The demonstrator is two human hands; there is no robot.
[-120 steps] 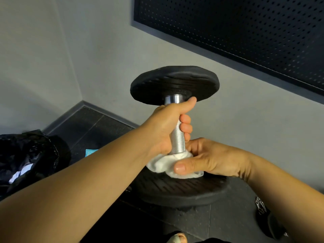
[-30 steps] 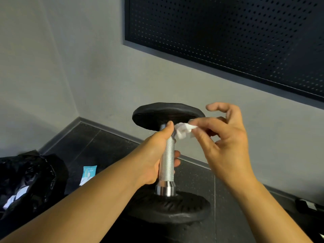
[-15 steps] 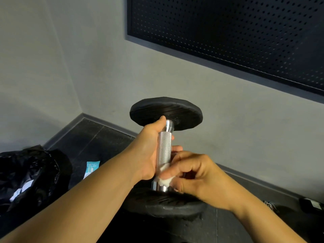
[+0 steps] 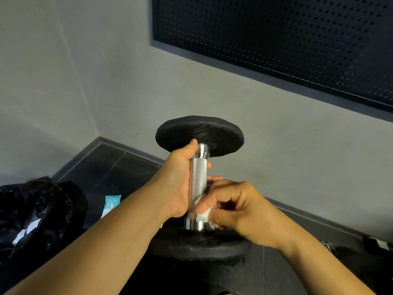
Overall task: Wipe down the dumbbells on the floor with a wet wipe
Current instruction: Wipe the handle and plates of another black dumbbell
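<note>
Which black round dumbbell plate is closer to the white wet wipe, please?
The lower black plate: the right hand holds the wipe just above it; the upper plate sits beyond the left hand.

Lowered the wipe [image 4: 203, 216] from the upper plate [image 4: 200, 128] to the handle's [image 4: 197, 177] foot. Now pinched there by the right hand [image 4: 244, 211].

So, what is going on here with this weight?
A person is cleaning a black-plated dumbbell with a knurled silver handle, which stands upright, one plate below and one above. The left hand grips the upper part of the handle to steady it. The right hand pinches a crumpled white wet wipe against the lower end of the handle, near the shiny collar. To the left, a black plastic bag and a small light-blue sachet lie on the dark floor.
</note>
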